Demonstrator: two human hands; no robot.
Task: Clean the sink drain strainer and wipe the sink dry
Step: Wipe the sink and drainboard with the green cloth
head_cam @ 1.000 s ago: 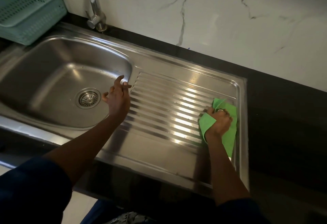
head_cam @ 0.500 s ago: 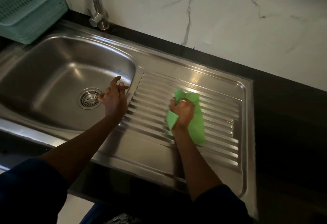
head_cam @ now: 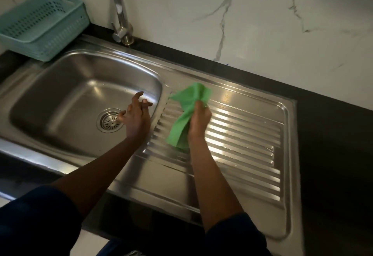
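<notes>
Over the drainboard's basin-side edge, wiping the sink dry.

Right hand (head_cam: 199,120) is clenched on the green cloth (head_cam: 186,114), bunched so a loose fold trails across the ribbed drainboard (head_cam: 242,134), likely to soak water out of the grooves; left hand (head_cam: 137,117) hovers over the basin (head_cam: 66,98) with fingers spread and gripping nothing, just beside the drain strainer (head_cam: 110,120), which sits seated in the basin floor, probably kept clear of the wiping; compared with half a second ago, the cloth hand has travelled leftward from mid-board to the ribs' near-basin end, while the left hand has barely shifted; the faucet (head_cam: 121,13) and teal basket (head_cam: 40,25) stand at the back.
</notes>
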